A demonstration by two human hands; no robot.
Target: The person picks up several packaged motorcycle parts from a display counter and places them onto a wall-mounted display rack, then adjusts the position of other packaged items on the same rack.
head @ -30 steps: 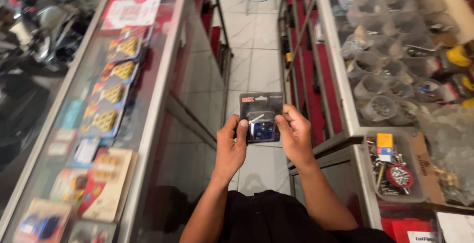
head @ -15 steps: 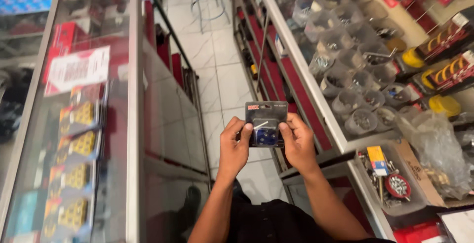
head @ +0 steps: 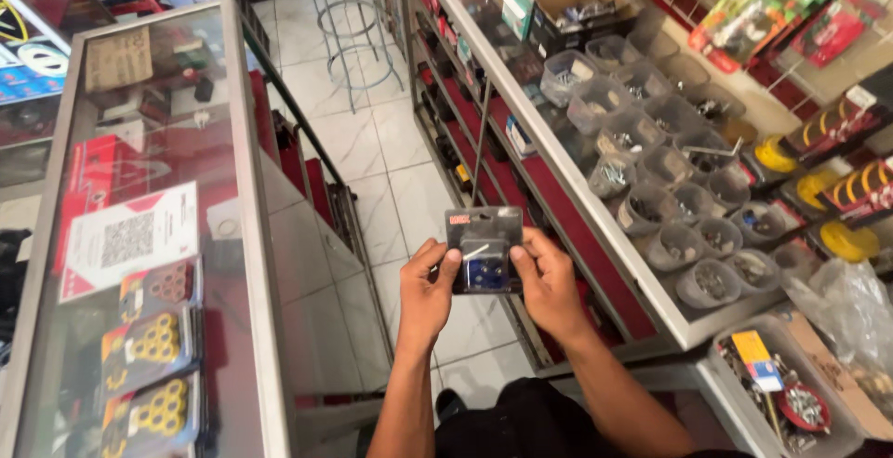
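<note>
Blister pack upright, long axis vertical, held over aisle floor between glass counters. Left hand pinches left edge, right hand right edge — both closed on it, equally near.

Even, fairly bright indoor light falls from above, brightest on the white floor tiles, where the stool's shadow is faint and soft. The glass display case on the left carries pale glare and reflections that veil what lies under it. The blister pack and both hands are slightly soft with motion blur. Straight lines bow towards the corners, wide-angle style.
</note>
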